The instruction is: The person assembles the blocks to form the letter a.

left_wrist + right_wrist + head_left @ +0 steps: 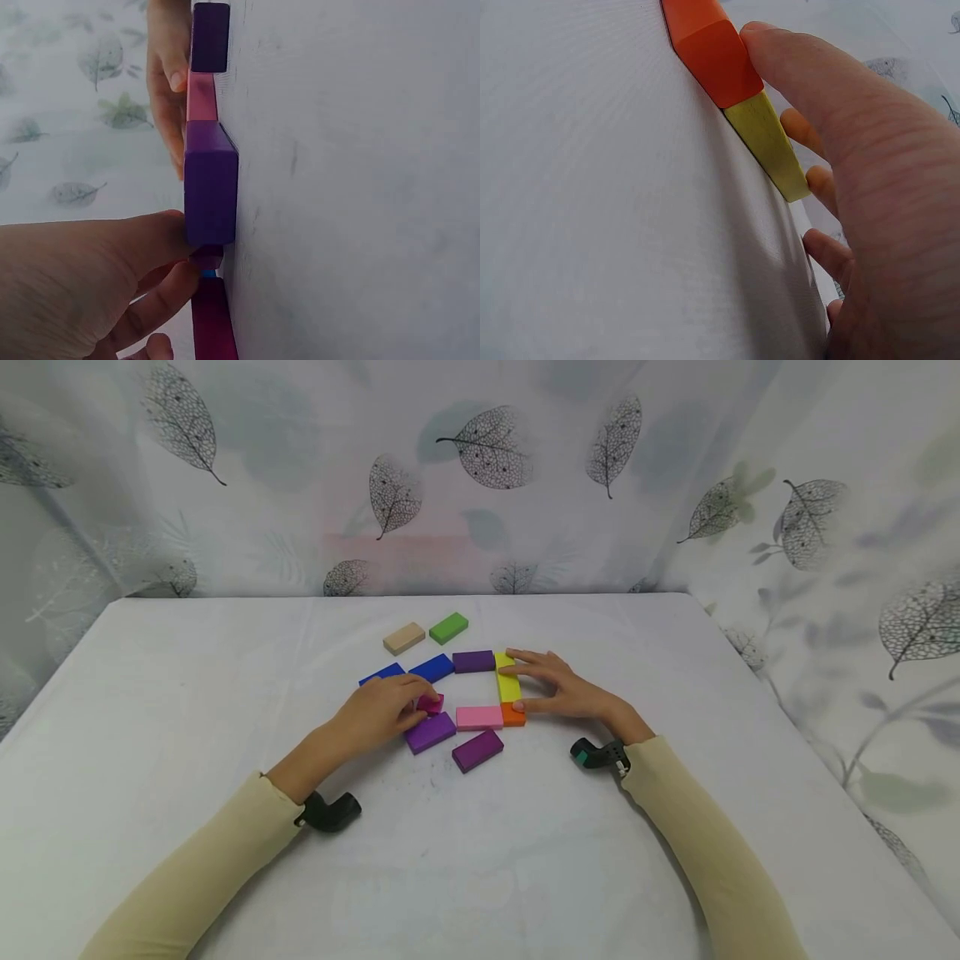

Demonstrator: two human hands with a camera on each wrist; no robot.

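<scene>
My left hand (378, 710) pinches a magenta block (431, 703) between thumb and index finger; its near part is hidden. Right by the thumb lies a violet block (430, 733). In the left wrist view another magenta block (214, 322) sits below the fingers. My right hand (562, 689) has its fingers extended, fingertips resting on a yellow block (507, 681) and thumb on an orange block (513, 715). A pink block (478, 718) adjoins the orange one. Along the far side are a dark purple block (473, 662) and a blue block (432, 668).
Behind the arrangement lie a natural wood block (404, 638) and a green block (449, 627). A plum block (477, 751) lies in front. A second blue block (384, 673) is partly covered by the left hand. All rest on a white-covered table (480, 860) backed by leaf-patterned cloth.
</scene>
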